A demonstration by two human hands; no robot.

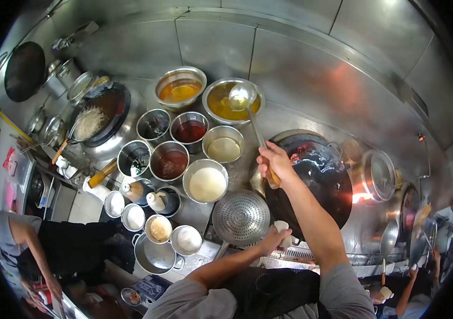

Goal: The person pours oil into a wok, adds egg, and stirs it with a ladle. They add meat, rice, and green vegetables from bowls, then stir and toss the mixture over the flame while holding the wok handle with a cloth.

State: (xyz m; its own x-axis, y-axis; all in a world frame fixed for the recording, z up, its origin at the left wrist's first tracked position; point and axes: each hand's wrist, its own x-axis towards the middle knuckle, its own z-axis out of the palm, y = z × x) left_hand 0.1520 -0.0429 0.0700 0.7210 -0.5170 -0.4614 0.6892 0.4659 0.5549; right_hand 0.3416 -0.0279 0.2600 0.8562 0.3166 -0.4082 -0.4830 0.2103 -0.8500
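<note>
My right hand is closed around the wooden handle of a metal ladle. The ladle's bowl is over the steel bowl of yellow oil at the back. Low in the middle, my left hand is closed on a folded white cloth, right at the near rim of a dark wok. The wok sits over the burner, with an orange glow and flames around its far side. Just left of that hand lies a round perforated strainer.
Several steel pots of sauces stand on the left, one with a creamy white liquid. Another bowl of amber liquid is behind them. A second wok station is at far left, with noodles in a strainer. Other people work at both sides.
</note>
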